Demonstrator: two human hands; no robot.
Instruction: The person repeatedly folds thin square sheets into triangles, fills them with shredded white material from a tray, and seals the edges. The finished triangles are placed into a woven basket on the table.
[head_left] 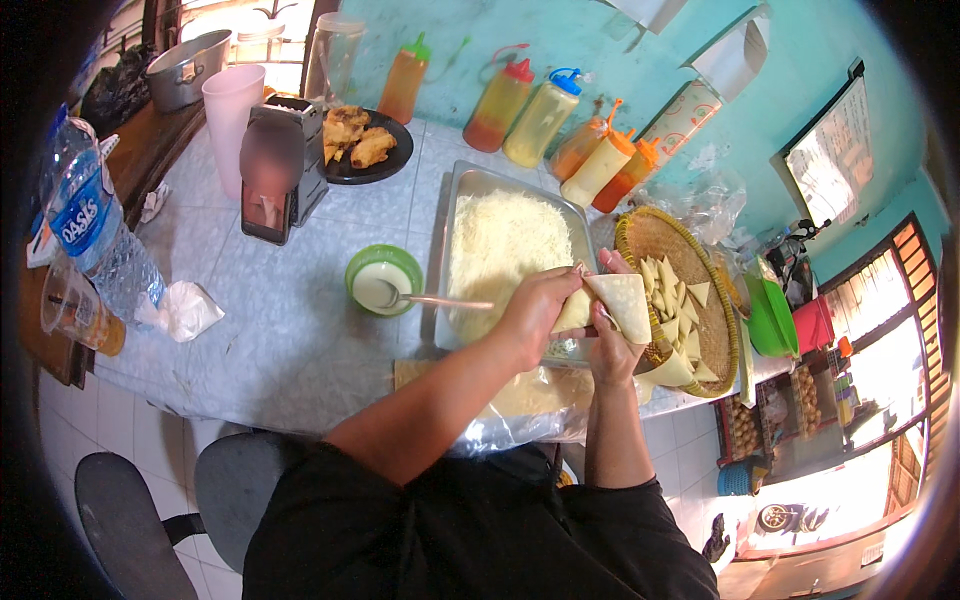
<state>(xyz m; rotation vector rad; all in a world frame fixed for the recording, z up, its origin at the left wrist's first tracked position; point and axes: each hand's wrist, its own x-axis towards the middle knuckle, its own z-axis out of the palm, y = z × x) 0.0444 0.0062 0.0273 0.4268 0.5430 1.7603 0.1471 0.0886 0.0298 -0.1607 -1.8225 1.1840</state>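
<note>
Above the lower right corner of a metal tray [446, 215], both hands are closed on a pale pastry wrapper [622, 298] folded into a cone or triangle. My left hand [543, 312] pinches its left side, while my right hand [612, 352] supports it from below and the right. Whether filling is inside I cannot tell. White shredded filling [505, 240] is heaped in the tray. Just right of my hands, a woven basket [718, 262] holds several folded triangular pastries [676, 305]. To the left, a spoon [445, 300] rests across a green bowl [352, 268] of white liquid.
Clear plastic sheeting [530, 405] lies at the table's front edge. Sauce bottles [500, 105] line the back wall. Further left are a black plate [385, 165] of fried food, a propped phone [268, 190], a pink cup [232, 130] and a large water bottle [95, 215].
</note>
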